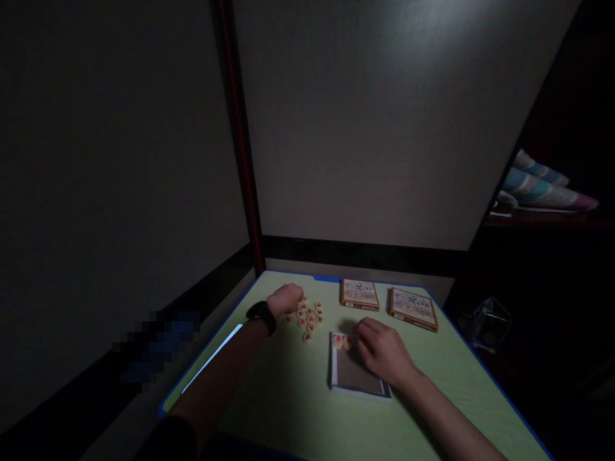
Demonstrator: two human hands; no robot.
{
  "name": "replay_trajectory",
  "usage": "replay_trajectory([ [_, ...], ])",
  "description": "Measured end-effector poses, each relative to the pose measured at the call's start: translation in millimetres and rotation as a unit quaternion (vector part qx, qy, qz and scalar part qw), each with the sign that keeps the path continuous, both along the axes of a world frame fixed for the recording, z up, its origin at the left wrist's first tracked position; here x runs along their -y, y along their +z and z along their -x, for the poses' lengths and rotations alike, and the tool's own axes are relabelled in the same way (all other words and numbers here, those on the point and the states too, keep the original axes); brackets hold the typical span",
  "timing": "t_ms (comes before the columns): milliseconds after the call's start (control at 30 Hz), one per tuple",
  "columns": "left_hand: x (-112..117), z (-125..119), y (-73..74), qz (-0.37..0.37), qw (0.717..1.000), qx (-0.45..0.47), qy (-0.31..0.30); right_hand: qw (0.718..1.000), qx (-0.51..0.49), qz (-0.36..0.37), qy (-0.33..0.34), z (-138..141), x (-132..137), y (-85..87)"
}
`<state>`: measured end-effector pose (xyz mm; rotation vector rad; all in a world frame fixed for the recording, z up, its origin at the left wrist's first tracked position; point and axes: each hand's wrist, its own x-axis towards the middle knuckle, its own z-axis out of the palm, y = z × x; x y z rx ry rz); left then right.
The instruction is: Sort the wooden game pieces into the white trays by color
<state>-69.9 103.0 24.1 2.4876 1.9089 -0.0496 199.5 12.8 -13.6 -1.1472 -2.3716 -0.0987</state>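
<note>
Several round wooden Chinese chess pieces [311, 319] with red or dark characters lie loosely grouped on the table. My left hand [286, 299], a dark watch on its wrist, is closed at the far left of this group; whatever its fingers hold is hidden. Nearer to me is a shallow open box [358, 371] with a white rim and a grey-brown inside. Two pieces [338, 341] show in its far left corner. My right hand [382, 352] bends over the box's far right part, fingers curled together beside the second piece. Its fingertips hide what they grip.
Two flat printed boxes [360, 294] [413, 308] lie at the back right of the green, blue-edged table [269, 397]. A bright-screened flat device [214, 358] lies along the left edge. Walls stand behind and left. Striped fabric [542, 186] rests on a shelf at right.
</note>
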Motion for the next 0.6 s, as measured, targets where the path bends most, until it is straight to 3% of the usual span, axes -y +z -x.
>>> replay_trajectory([
  [333,-8.9,-8.7,15.5,-0.024,1.000,-0.002,-0.014,1.000,0.003,-0.026,-0.005,-1.5,-0.8,0.5],
  [600,-16.0,-25.5,4.6,-0.024,1.000,0.003,-0.015,1.000,-0.005,-0.018,-0.011,-2.1,-0.4,2.2],
])
